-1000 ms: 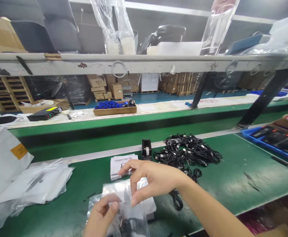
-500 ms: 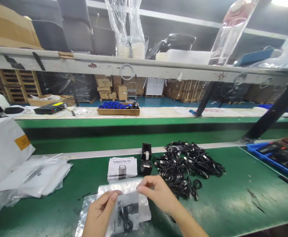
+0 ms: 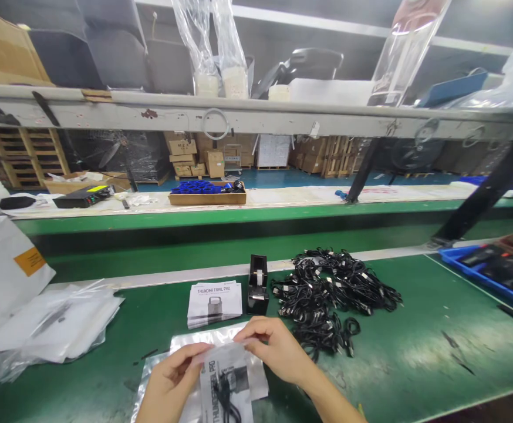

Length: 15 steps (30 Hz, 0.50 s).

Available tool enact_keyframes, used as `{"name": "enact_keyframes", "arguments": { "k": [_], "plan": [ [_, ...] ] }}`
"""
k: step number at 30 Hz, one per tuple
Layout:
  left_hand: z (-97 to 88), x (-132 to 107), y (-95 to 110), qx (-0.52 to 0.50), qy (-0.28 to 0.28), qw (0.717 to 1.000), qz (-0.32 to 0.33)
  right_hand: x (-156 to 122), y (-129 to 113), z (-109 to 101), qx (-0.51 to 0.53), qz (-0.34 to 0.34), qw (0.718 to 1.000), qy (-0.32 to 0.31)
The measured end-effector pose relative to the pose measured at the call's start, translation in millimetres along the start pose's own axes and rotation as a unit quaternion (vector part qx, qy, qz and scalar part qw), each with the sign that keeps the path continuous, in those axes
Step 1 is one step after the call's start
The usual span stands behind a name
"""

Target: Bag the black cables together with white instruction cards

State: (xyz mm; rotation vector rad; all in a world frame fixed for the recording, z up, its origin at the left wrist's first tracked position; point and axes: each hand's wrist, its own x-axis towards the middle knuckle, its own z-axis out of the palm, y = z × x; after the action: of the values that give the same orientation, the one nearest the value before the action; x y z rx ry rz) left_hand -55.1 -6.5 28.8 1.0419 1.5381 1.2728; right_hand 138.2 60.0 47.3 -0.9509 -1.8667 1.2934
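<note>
A translucent plastic bag [image 3: 228,382] is pinched at its top edge between my two hands. Through it show a printed leaflet reading Thundertrail Pro and a black cable [image 3: 226,396]. My left hand [image 3: 175,376] grips the bag's upper left corner, thumb against fingers. My right hand [image 3: 274,349] is closed on the upper right of the same edge. Under them lie more flat clear bags [image 3: 181,341]. Just beyond stand a stack of printed booklets [image 3: 215,304] and a black tape dispenser [image 3: 257,286]. To the right of my right hand spreads a heap of black cables [image 3: 336,288].
At the left lie filled clear bags [image 3: 69,329] beside a white bag with an orange label [image 3: 5,276]. A blue tray of black items [image 3: 498,276] sits at the right. Behind the green bench, a shelf beam [image 3: 260,120] crosses above a cardboard tray [image 3: 208,198].
The bag has tilted and come a little nearer, so its leaflet text reads more clearly. My right hand has shifted slightly left along the top edge. The view has moved slightly.
</note>
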Motion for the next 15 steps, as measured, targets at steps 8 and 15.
{"name": "enact_keyframes", "arguments": {
  "k": [8,15],
  "plan": [
    [16.7,16,-26,-0.101,0.001,0.988,-0.117,-4,14,-1,-0.055,-0.088,0.995,-0.008],
    [27.6,7,-22,-0.074,-0.026,0.990,-0.121,12,32,-20,-0.090,0.057,0.959,0.263]
  ]
}}
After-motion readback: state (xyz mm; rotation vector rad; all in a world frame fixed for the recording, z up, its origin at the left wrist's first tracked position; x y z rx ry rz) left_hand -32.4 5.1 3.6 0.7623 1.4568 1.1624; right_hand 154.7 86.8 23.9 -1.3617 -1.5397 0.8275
